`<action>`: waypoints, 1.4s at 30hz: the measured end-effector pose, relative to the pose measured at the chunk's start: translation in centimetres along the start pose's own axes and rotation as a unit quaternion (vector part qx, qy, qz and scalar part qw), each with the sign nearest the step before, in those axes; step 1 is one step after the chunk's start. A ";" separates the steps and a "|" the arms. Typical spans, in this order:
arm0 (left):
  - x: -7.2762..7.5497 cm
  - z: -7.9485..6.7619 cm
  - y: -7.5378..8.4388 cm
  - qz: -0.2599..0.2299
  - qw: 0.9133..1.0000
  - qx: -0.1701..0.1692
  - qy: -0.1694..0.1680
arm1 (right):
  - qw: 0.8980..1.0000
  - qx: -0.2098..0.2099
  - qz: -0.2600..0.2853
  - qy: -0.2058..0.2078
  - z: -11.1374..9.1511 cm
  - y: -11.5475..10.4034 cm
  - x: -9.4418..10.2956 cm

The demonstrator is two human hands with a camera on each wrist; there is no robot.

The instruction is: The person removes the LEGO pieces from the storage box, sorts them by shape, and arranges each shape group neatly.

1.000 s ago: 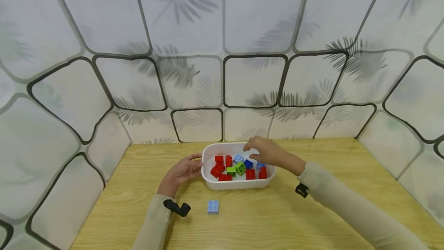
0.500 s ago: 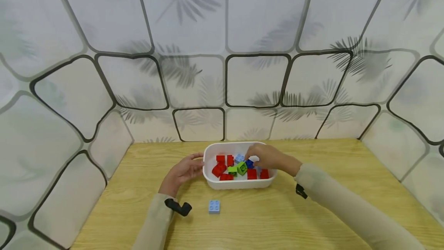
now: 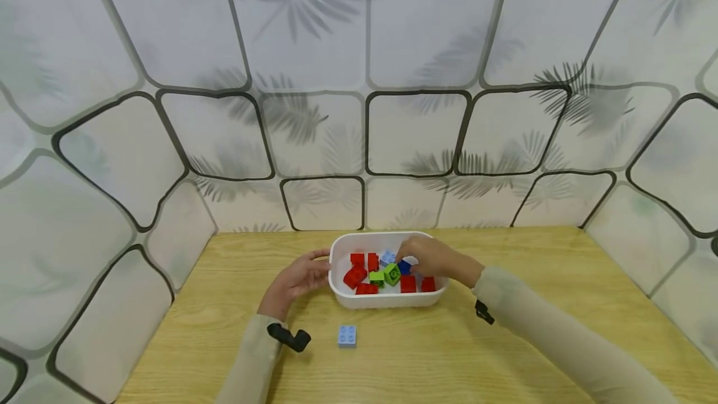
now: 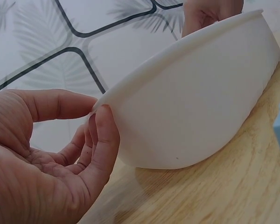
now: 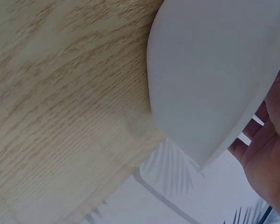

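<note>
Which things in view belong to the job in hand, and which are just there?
Likely part of the job:
tray
left hand, at its rim
right hand, reaching inside
bricks in the tray
loose light blue brick, perhaps

Apparently just there:
backdrop
black wrist gear
table

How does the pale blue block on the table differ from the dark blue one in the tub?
The pale blue block shows fully, studs up; the dark blue block is partly hidden by the right hand. The pale blue block sits in front of the white tub; the dark blue block lies inside it. Both are toy blocks.
</note>
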State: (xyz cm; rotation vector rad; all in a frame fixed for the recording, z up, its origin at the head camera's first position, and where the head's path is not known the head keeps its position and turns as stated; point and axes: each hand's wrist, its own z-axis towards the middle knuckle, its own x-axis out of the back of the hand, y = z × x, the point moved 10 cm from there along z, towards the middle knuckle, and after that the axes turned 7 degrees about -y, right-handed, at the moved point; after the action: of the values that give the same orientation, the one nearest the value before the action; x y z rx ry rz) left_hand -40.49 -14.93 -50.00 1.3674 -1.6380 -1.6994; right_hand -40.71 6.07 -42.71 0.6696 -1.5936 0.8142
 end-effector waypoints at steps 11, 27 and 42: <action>0.1 0.0 -0.2 -0.002 1.000 0.007 0.007 | 0.999 -0.030 -0.014 -0.018 0.3 0.6 -0.6; 0.4 0.0 -0.4 -0.013 1.000 0.011 0.007 | 0.999 -0.042 -0.016 -0.029 0.5 1.0 -1.1; -0.4 -0.3 -0.2 -0.011 0.999 0.013 0.028 | 0.998 -0.042 -0.026 0.046 -1.3 -0.2 1.8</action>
State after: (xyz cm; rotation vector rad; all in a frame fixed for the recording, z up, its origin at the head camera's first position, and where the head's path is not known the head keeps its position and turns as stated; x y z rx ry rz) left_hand -39.96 -14.72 -49.98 1.4374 -1.6238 -1.6421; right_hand -40.07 7.01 -40.83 0.6027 -1.5122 0.7253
